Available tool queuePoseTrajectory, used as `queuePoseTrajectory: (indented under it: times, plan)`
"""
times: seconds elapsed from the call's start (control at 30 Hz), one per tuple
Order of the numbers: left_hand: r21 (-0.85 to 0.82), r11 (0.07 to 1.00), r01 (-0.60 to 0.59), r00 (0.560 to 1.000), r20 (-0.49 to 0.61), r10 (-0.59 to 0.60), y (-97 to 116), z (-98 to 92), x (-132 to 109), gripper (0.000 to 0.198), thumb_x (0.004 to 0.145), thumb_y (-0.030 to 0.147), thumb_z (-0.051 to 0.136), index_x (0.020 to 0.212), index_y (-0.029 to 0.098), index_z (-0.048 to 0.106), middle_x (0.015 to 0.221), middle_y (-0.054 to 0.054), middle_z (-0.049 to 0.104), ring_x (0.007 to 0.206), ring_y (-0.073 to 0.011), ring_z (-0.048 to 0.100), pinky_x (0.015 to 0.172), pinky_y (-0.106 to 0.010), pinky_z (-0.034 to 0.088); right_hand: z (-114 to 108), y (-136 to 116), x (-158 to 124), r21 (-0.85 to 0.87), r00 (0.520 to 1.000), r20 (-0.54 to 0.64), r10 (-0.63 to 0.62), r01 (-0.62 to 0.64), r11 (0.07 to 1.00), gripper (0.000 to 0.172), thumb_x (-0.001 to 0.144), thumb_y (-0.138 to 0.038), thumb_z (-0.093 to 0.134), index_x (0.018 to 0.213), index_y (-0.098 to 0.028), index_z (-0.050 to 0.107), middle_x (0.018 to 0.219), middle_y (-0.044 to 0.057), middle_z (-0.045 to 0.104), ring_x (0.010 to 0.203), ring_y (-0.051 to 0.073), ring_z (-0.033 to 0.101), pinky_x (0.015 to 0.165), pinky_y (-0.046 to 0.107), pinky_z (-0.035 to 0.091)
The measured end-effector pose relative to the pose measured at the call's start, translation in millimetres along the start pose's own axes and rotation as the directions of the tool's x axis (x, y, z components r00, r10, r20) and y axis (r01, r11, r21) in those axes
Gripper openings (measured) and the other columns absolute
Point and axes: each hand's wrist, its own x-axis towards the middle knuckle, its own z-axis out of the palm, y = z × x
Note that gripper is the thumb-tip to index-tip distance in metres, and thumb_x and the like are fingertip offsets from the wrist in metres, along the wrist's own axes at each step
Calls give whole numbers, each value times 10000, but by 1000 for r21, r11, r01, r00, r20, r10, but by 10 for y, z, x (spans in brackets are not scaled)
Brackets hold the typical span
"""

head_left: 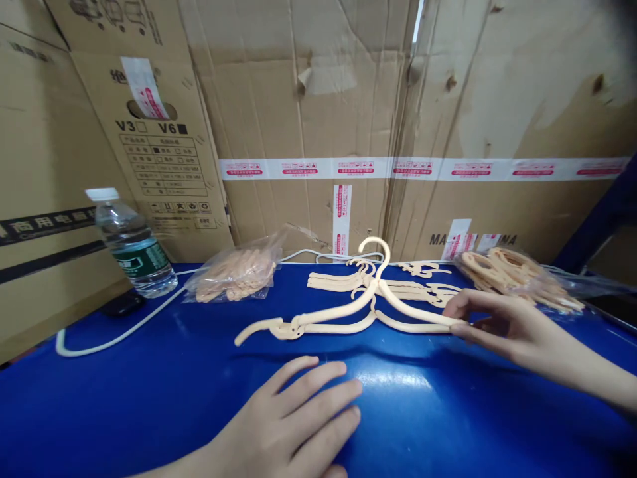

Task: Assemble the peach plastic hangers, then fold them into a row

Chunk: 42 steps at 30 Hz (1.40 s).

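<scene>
The cream-coloured hanger [378,285] is positioned at the centre of the frame, hook upward, above the blue tabletop [189,411]. The right hand [502,325], at centre right, pinches the hanger's right end between thumb and fingers. The hanger's left end (a curved segment at a joint) extends freely toward centre left. The left hand [293,425], at lower centre, is palm down, with fingers extended and slightly spread, gripping nothing; contact with the tabletop cannot be determined. Loose hanger parts [336,282] lie behind the hanger. A left plastic bag [239,269] and a right plastic bag [517,272] contain similarly coloured pieces. A capped water bottle [137,245] stands at centre left, before cardboard [298,113].
</scene>
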Motion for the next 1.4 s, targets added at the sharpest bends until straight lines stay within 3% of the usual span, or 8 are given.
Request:
queuePoseTrajectory:
  times: [0.03,0.13,0.23,0.43,0.67,1.07,1.4]
  plan:
    - [40,999,2,1000,6,-3,-6,-2,-3,296,979,297,461,1171,153,635,1198,-87,694,1205,-236,572,1119,-390,358,10,20,5,-14,999,36,-4,4,1000,314,869,-498,615,860,-184,622,853,66,647,738,199,595,574,253,474]
    - [132,990,47,980,186,-71,-9,-82,36,386,949,349,506,1253,128,593,1304,-105,627,1227,-260,556,1086,-402,404,39,70,18,-77,994,112,7,2,997,255,870,-439,625,815,-192,597,800,37,634,693,178,571,567,250,440]
    - [206,972,115,907,377,-187,5,-194,85,518,897,394,587,1339,130,522,1398,-92,543,1248,-275,542,1057,-423,442,43,98,21,-154,988,153,-11,35,987,156,862,-339,621,799,-198,601,785,20,639,700,174,576,623,266,443]
    - [192,967,166,831,500,-242,-40,-244,127,565,919,463,528,1398,167,470,1435,-80,478,1268,-307,525,1025,-467,463,9,76,23,-292,979,197,-47,104,951,88,837,-242,574,778,-196,619,756,20,627,687,177,546,611,277,407]
    - [79,952,297,802,521,-293,-75,-235,159,581,910,477,538,1427,234,436,1464,-87,411,1297,-339,478,1046,-511,413,-7,44,29,-353,984,179,2,62,934,127,846,-271,552,787,-181,619,763,41,631,677,185,551,599,281,404]
    - [-28,922,387,838,429,-339,-96,-188,91,626,871,443,621,1440,300,405,1462,-53,427,1282,-321,503,1060,-444,431,4,119,29,-396,992,125,-29,76,915,110,846,-282,560,810,-184,595,719,23,591,619,158,521,549,253,392]
    - [84,950,302,883,352,-311,-285,-114,-36,626,889,373,588,1467,306,356,1469,-40,427,1309,-309,463,1024,-459,451,-455,262,13,-399,988,123,95,-39,916,258,853,-392,585,964,-171,659,740,31,622,629,161,561,572,269,432]
